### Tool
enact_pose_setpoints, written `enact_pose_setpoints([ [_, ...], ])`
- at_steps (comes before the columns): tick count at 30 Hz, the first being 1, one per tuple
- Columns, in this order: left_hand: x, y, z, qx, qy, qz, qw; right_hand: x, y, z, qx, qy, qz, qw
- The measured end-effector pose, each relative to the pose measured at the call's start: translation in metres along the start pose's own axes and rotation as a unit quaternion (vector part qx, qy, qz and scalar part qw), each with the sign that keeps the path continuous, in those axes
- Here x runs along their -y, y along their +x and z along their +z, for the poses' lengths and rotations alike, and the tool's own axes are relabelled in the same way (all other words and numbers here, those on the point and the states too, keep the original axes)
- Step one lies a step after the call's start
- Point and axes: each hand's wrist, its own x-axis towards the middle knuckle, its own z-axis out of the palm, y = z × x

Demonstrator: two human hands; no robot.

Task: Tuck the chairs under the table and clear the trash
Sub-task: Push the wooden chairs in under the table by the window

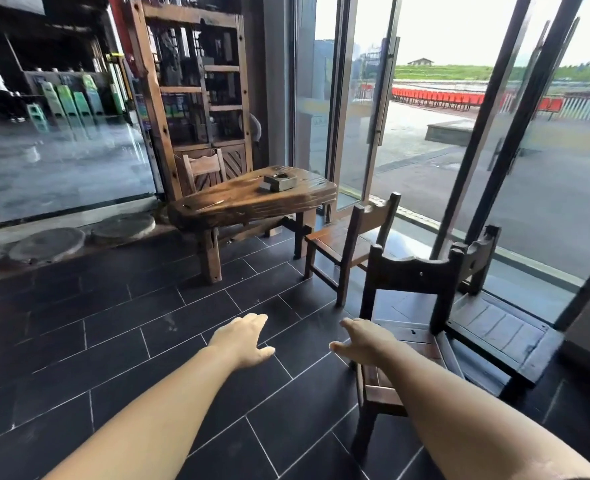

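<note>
A low rustic wooden table [238, 206] stands by the glass wall, with a dark square ashtray [279, 181] and a thin stick [210, 204] on its top. One small chair [352, 237] stands to the table's right, pulled out. A darker chair [415, 275] stands nearer to me, and a third chair [205, 168] sits behind the table. My left hand [245, 337] is stretched forward above the floor with relaxed fingers, holding nothing. My right hand [363, 339] reaches forward beside the near chair's seat, fingers relaxed and empty.
A tall wooden shelf [189, 88] rises behind the table. Glass doors [366, 98] and dark metal frames [487, 133] line the right side. A low wooden bench [501, 330] lies at right. Two round stone slabs [82, 237] rest at left on the dark tiled floor.
</note>
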Motion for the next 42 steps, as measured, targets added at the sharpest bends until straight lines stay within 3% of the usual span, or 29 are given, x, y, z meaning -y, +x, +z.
enact_pose_setpoints([
  [14,0.094,0.29,-0.052,0.014,0.006,0.059,0.998,0.008,0.269,-0.06,-0.004,0.021,0.049,0.999],
  [26,0.129,0.445,-0.088,0.023,0.006,0.088,0.996,0.0,0.404,-0.105,-0.014,0.036,0.073,0.997],
  [28,0.123,0.523,-0.087,0.026,0.007,0.099,0.995,-0.032,0.469,-0.112,-0.014,0.046,0.092,0.995],
  [31,0.117,0.542,-0.095,0.028,0.008,0.105,0.994,-0.042,0.484,-0.123,-0.012,0.044,0.094,0.994],
  [42,0.07,0.773,-0.117,0.034,0.038,0.132,0.99,-0.152,0.673,-0.168,-0.017,0.087,0.134,0.987],
])
